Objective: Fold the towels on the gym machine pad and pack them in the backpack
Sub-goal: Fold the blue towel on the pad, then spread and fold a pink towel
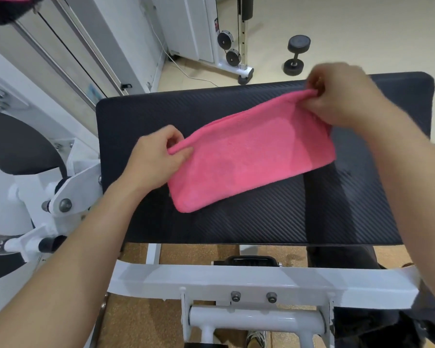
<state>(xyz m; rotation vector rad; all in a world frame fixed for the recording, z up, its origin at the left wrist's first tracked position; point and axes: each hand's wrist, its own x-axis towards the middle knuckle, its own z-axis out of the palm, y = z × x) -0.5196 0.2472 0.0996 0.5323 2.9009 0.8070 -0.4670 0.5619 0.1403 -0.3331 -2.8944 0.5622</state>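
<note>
Towel (251, 156) status: pink one, already doubled over by the look of it, lying diagonally across the middle of the black pad (261, 222). Its lower long edge rests on the pad, w/ the low-left corner pointing toward the pad's near edge. The upper long edge is lifted off the surface b/w both hands. Left hand (158, 156) pinches the end nearest the pad's left edge, thumb and fingers closed on the rolled fabric. Right hand (342, 96) does the same at the other end, up by the far right corner, fingers curled round the bunched cloth.

Why hold it like that? IMO gripping both ends of one edge pulls it taut, so the layers line up and no wrinkles get trapped. Leaving the rest on the pad gives a flat surface to fold against (the textured cover prob stops the cloth sliding much). Looks like mid-fold to me. Next bit is likely bringing that lifted edge over toward the near edge to make a smaller packet.

Backpack: can't say where it is. There's a dark thing (8, 8) w/ pink on it at the top left of the view, too blurry and cropped to call. Packing isn't started afaict.

Other stuff: dumbbell (296, 55) on the floor beyond the pad's far edge, white frame (249, 280) below the near edge. Main risk is the corners slipping out of line when the edge goes over.
</note>
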